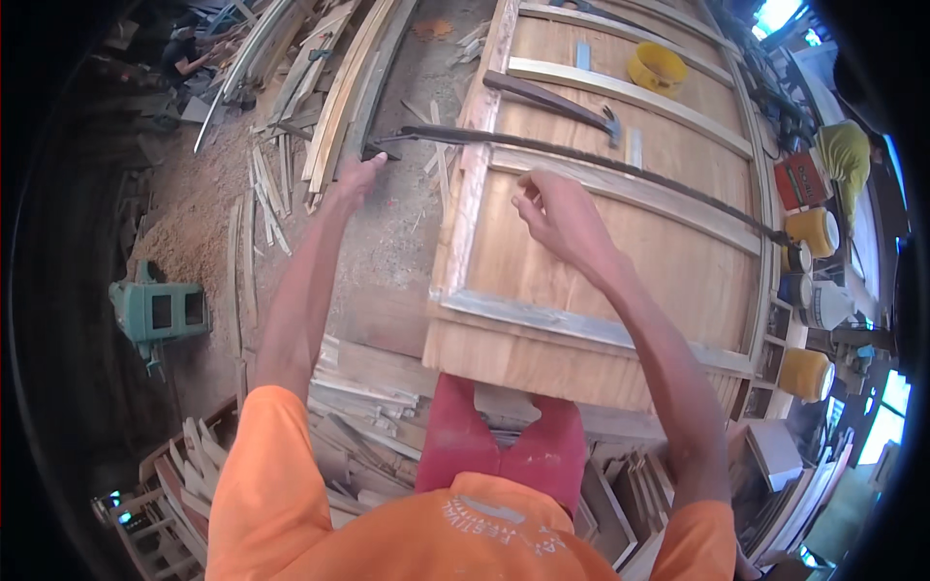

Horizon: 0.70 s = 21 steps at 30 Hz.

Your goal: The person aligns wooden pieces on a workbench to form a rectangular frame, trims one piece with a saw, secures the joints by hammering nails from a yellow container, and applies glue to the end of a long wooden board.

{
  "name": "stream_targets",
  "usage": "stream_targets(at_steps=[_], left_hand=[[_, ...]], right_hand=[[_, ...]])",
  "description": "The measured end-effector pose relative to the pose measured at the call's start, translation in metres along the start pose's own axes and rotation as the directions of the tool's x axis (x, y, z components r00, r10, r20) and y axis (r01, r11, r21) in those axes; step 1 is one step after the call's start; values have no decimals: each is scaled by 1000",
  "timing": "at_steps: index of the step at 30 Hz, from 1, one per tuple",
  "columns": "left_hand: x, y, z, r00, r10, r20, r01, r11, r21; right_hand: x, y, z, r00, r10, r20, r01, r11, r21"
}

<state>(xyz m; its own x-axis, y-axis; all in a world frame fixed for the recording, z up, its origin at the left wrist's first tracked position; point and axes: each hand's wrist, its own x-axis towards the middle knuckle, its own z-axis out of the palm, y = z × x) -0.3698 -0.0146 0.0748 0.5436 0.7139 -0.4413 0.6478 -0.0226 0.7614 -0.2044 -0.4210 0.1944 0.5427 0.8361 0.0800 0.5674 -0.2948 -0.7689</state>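
A long dark bar clamp point(620, 167) lies across the framed wooden panel point(542, 266), reaching from past its left edge to its right side. My left hand point(360, 178) is closed at the clamp's left end, beyond the panel's edge, around what looks like its handle. Over the panel, just below the clamp bar, hovers my right hand point(562, 215); its fingers are half curled and apart, with nothing visible between them. A claw hammer point(557, 101) rests on the panel above the bar, near a yellow round container point(658, 69).
Long boards point(351, 92) are stacked at the far left, beside sawdust and a green machine point(160, 308) on the floor. Yellow-and-white tubs point(806, 375) and a red box point(802, 181) stand along the right. Scrap wood point(363, 387) lies near my legs. Another person point(182, 58) is at the far left.
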Motion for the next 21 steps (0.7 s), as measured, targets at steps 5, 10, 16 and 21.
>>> stream_targets(at_steps=[5,10,16,21], left_hand=[[58,3,0,972,-177,151,232,803,-549],[114,-5,-12,919,-56,389,273,804,-529],[131,-11,-15,802,-93,590,464,720,-516],[146,-5,-9,773,-95,628,505,691,-517]], right_hand=[[129,44,80,996,-77,-41,55,916,-398],[191,93,144,960,279,16,-241,857,-455],[186,104,172,947,150,-286,-280,823,-495],[186,94,168,945,143,-294,-282,809,-515]])
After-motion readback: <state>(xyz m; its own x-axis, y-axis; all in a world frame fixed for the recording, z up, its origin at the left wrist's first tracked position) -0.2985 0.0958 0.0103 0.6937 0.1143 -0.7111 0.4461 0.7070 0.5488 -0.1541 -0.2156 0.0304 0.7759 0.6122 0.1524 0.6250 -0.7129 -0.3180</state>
